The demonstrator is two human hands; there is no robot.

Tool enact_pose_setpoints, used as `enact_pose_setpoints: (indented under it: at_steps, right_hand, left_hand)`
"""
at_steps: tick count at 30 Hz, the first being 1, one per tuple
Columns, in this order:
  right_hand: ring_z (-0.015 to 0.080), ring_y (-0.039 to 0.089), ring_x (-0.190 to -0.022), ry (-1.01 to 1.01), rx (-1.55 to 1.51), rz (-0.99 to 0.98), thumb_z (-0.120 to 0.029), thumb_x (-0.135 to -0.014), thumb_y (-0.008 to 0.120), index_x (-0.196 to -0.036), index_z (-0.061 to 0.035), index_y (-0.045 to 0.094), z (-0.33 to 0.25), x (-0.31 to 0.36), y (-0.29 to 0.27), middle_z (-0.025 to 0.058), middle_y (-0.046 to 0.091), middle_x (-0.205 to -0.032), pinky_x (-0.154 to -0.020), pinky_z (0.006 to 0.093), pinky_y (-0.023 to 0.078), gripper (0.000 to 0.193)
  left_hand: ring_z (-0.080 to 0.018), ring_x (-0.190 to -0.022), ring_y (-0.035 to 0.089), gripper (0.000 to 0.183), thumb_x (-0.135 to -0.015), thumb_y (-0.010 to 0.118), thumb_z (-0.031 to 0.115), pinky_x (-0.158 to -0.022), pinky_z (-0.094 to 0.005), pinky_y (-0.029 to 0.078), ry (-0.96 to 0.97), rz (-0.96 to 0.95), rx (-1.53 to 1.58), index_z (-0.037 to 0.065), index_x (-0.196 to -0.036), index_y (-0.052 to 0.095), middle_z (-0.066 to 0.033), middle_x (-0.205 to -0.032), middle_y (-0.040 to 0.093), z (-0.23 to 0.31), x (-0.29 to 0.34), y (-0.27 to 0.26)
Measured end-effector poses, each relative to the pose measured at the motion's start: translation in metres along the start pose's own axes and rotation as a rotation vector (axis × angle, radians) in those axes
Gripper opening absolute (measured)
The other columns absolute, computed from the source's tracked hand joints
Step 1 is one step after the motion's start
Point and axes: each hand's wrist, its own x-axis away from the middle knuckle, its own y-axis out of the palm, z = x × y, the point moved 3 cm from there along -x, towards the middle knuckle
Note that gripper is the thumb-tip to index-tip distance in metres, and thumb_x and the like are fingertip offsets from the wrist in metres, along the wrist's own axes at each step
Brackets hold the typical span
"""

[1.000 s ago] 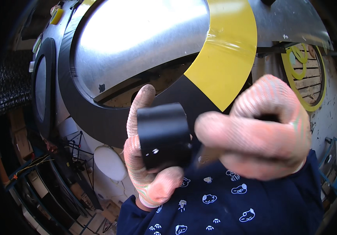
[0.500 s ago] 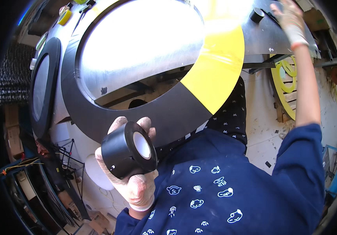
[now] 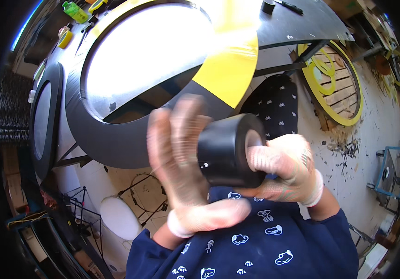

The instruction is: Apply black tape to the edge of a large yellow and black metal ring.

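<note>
A wide roll of black tape (image 3: 225, 149) is held in front of my body. My right hand (image 3: 286, 169), in a pale knitted glove, grips it from the right, with fingers at its white core. My left hand (image 3: 186, 172), gloved too and smeared by motion, is open beside the roll's left end, fingers spread upward and thumb pointing right. Whether it touches the roll I cannot tell. Beyond my hands lies a large ring, with a black section (image 3: 116, 146) on the near side and a yellow section (image 3: 237, 56) on the right.
The ring rests on a metal table (image 3: 307, 30), where a small black tape roll (image 3: 268, 6), a black pen-like tool (image 3: 289, 7), a yellow tape roll (image 3: 64, 39) and a green bottle (image 3: 75, 12) also lie. A black oval ring (image 3: 53, 116) leans left. A yellow-rimmed oval (image 3: 358, 104) stands right, a white stool (image 3: 118, 218) below.
My right hand has come back from the table's far right and taken hold of the tape roll. My left hand has opened off it. The roll has moved right.
</note>
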Motion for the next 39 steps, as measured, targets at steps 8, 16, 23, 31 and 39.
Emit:
enact_pose_setpoints:
  at_steps: [8, 16, 23, 31, 39]
  right_hand:
    - [0.0295, 0.065, -0.058, 0.018, 0.287, -0.268, -0.030, -0.067, 0.081, -0.121, -0.0154, 0.060, -0.016, 0.015, -0.022, 0.0096, 0.066, -0.071, -0.050, 0.0390, 0.050, 0.060]
    - [0.0286, 0.062, -0.057, 0.002, 0.368, -0.176, -0.033, -0.068, 0.081, -0.116, -0.0157, 0.063, -0.027, 0.023, -0.029, 0.0084, 0.060, -0.066, -0.050, 0.0409, 0.047, 0.054]
    - [0.0269, 0.062, -0.051, 0.032, 0.432, -0.326, -0.021, -0.065, 0.077, -0.115, -0.0147, 0.062, -0.042, 0.010, -0.029, 0.0081, 0.061, -0.064, -0.042, 0.0377, 0.046, 0.053]
    - [0.0269, 0.065, -0.056, -0.044, 0.420, -0.282, -0.022, -0.062, 0.079, -0.114, -0.0127, 0.062, -0.043, -0.002, -0.025, 0.0078, 0.065, -0.071, -0.046, 0.0382, 0.049, 0.055]
    - [0.0272, 0.062, -0.057, -0.089, 0.627, -0.059, -0.027, -0.052, 0.086, -0.106, -0.0119, 0.069, -0.041, -0.021, -0.058, 0.0096, 0.066, -0.079, -0.049, 0.0372, 0.048, 0.059]
  left_hand:
    - [-0.0335, -0.088, 0.066, 0.049, -0.069, 0.067, 0.012, -0.078, -0.0422, 0.056, 0.568, -0.330, -0.796, -0.006, -0.115, 0.065, -0.0261, -0.105, 0.064, 0.050, -0.010, 0.014]
    - [-0.0277, -0.068, 0.067, 0.033, -0.055, 0.074, -0.005, -0.062, -0.0328, 0.057, 0.537, -0.188, -0.770, 0.000, -0.087, 0.068, -0.0136, -0.083, 0.065, 0.061, 0.008, 0.015]
    - [-0.0300, -0.077, 0.067, 0.054, -0.057, 0.072, -0.006, -0.069, -0.0365, 0.054, 0.712, -0.306, -0.974, -0.006, -0.111, 0.067, -0.0174, -0.094, 0.069, 0.070, 0.009, 0.012]
    - [-0.0246, -0.073, 0.066, 0.041, -0.068, 0.075, -0.007, -0.067, -0.0329, 0.056, 0.625, -0.174, -1.235, 0.001, -0.107, 0.065, -0.0101, -0.088, 0.068, 0.081, 0.016, 0.019]
    - [-0.0175, -0.065, 0.063, 0.026, -0.058, 0.073, 0.003, -0.052, -0.0278, 0.048, 0.611, -0.251, -1.041, 0.010, -0.084, 0.072, 0.0002, -0.075, 0.062, 0.077, -0.007, 0.017]
